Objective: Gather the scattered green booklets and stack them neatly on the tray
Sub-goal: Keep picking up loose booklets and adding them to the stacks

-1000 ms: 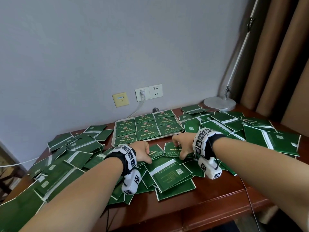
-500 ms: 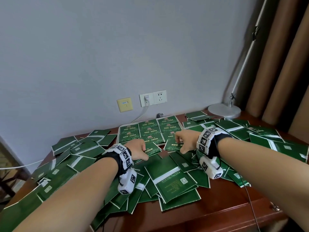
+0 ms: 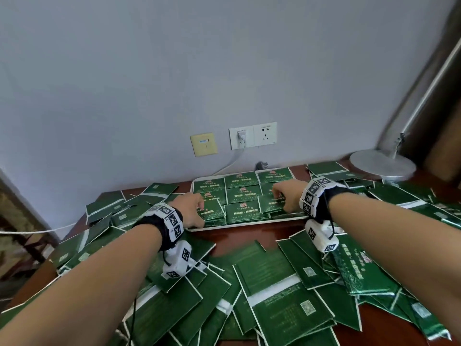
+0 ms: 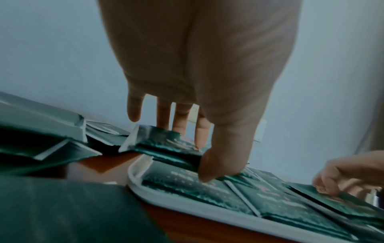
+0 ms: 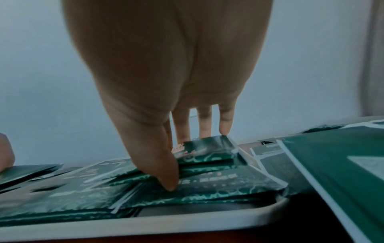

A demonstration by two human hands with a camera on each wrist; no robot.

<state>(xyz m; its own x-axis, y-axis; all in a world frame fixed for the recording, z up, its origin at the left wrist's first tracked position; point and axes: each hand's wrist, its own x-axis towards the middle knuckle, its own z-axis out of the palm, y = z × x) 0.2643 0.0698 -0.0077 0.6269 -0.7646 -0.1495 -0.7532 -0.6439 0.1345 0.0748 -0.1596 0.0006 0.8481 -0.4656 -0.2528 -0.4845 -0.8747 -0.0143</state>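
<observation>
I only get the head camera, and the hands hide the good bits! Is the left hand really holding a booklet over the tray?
Observer: Yes. The left wrist view shows the left hand pinching a booklet between thumb and fingers, lifted above the tray at its corner.
Operator: What about the other hand?
Observer: The right hand pinches a second booklet, thumb in front and fingers behind, with its far edge raised off the stacked booklets.
</observation>
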